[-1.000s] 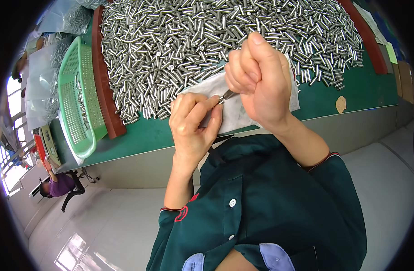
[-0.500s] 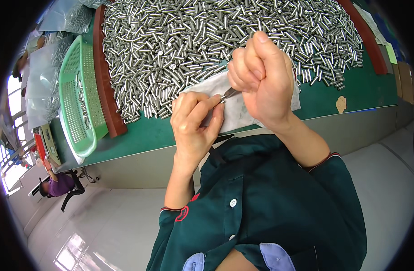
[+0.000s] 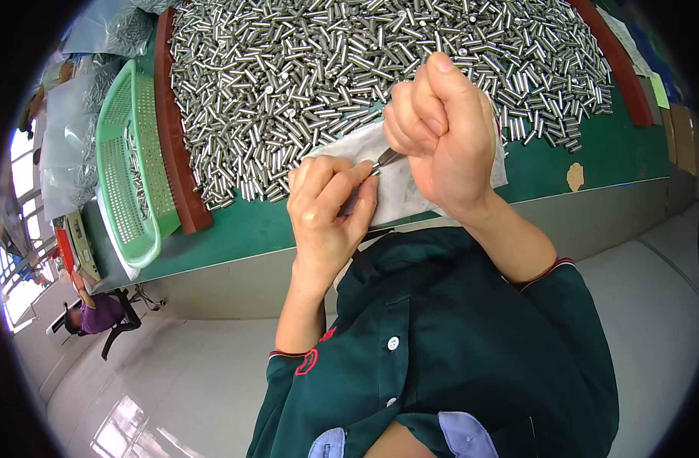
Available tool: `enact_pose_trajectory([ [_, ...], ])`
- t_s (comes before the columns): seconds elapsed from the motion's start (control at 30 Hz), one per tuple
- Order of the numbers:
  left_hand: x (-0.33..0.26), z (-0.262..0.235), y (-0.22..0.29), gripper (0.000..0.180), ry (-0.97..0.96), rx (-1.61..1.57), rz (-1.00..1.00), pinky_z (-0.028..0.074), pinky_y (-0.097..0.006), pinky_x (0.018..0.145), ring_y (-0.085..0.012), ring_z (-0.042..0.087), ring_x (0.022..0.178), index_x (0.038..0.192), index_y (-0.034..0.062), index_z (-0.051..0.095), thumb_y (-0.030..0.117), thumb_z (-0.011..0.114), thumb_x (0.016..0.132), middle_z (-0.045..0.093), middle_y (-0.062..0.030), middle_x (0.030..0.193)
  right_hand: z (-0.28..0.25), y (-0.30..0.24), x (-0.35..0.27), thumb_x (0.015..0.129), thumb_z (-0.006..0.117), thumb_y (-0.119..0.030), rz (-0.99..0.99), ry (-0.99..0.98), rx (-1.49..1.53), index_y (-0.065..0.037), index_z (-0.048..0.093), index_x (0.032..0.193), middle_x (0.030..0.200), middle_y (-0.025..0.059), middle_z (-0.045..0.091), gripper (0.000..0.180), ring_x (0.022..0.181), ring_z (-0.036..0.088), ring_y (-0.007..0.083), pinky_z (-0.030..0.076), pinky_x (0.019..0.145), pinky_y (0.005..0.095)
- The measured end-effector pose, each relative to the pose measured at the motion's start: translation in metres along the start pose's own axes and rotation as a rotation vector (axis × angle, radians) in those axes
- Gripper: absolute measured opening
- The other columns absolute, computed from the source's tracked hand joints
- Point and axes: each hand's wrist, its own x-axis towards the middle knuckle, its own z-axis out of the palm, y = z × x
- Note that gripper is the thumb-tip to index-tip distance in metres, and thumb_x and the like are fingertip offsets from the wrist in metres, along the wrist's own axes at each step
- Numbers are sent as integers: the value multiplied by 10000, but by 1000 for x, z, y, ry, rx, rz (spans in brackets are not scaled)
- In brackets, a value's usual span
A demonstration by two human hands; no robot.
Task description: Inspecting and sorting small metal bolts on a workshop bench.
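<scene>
Between the thumb and fingers of my left hand (image 3: 322,200) a small shiny metal pin (image 3: 375,170) is pinched. My right hand (image 3: 450,137) is closed in a fist around a tool with a flat, dark metal blade (image 3: 389,157). The blade's tip meets the pin; its handle is hidden in my fist. Under both hands lies a white cloth (image 3: 401,200) on the green tabletop (image 3: 250,224). Beyond them spreads a wide heap of similar metal pins (image 3: 319,72).
Red-brown bars (image 3: 183,168) (image 3: 628,84) flank the heap left and right. A green plastic basket (image 3: 139,248) with some pins stands at left, beside clear bags (image 3: 68,164). A tan scrap (image 3: 575,177) lies at right. Another person (image 3: 101,314) sits far left.
Both hands hold nearly the same pose, blade against pin. The view has shifted very slightly, so the basket and left bar sit a little further left.
</scene>
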Motion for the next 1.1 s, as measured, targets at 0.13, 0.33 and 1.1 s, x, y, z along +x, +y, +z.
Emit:
enact_pose_trajectory([
  [0.13,0,-1,0,175,-6,8,5,304,-294,547,-178,439,582,759,50,603,1,661,601,492,-19,656,2,2,-1,911,274,-244,-11,-9,-20,-109,278,542,435,-11,258,393,398,160,68,167,383,222],
  [0.33,0,-2,0,168,-31,-4,-3,297,-292,557,-175,438,589,758,49,602,1,659,607,494,-18,667,8,6,-6,908,297,-208,-73,-42,-117,-101,273,546,458,-18,256,379,417,188,68,191,399,227],
  [1.1,0,0,0,161,6,-5,-12,320,-291,566,-184,469,597,733,49,602,6,671,595,523,-30,650,-3,-2,-5,908,284,-233,40,-9,34,-116,271,520,427,-19,250,405,379,154,68,161,374,228],
])
